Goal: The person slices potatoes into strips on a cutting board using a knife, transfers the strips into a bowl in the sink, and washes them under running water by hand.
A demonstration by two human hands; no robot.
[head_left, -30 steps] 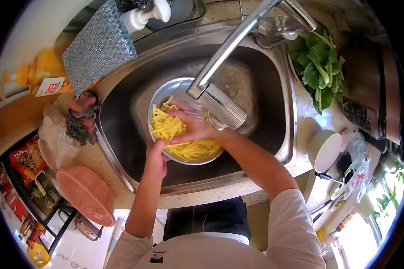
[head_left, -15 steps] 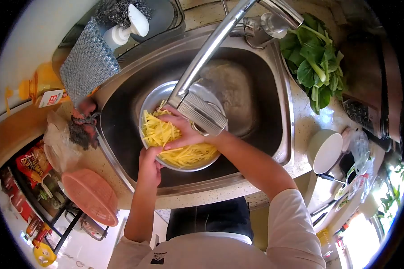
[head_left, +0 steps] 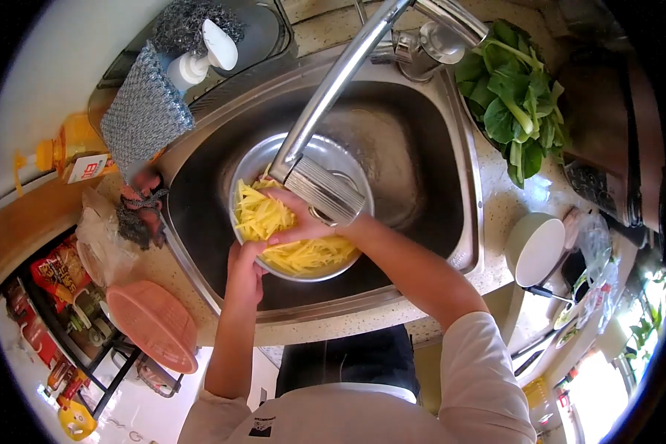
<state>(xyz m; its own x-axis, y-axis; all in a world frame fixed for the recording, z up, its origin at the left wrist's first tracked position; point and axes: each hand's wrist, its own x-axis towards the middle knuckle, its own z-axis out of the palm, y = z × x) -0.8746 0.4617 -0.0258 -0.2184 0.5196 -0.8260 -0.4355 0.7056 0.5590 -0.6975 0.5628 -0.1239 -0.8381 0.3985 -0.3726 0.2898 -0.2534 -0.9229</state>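
A round metal bowl (head_left: 348, 166) stands in the steel sink (head_left: 414, 111), with yellow shredded strips (head_left: 311, 254) heaped along its left and lower sides. My left hand (head_left: 246, 265) grips the bowl's lower left rim, thumb over the edge. Inside the bowl, my right hand (head_left: 302, 216) lies on the strips with thumb and fingers spread apart; the faucet head (head_left: 324, 191) hangs over it and hides part of it. No running water can be made out.
Leafy greens (head_left: 516, 103) lie right of the sink, above a pale bowl (head_left: 535, 249). A pink basket (head_left: 152, 325) is at the lower left. A grey cloth (head_left: 144, 111) and a white pump bottle (head_left: 203, 58) are at the upper left.
The bowl and both hands appear slightly further left in view than a second ago, and the faucet head shows further left and covers more of my right hand.
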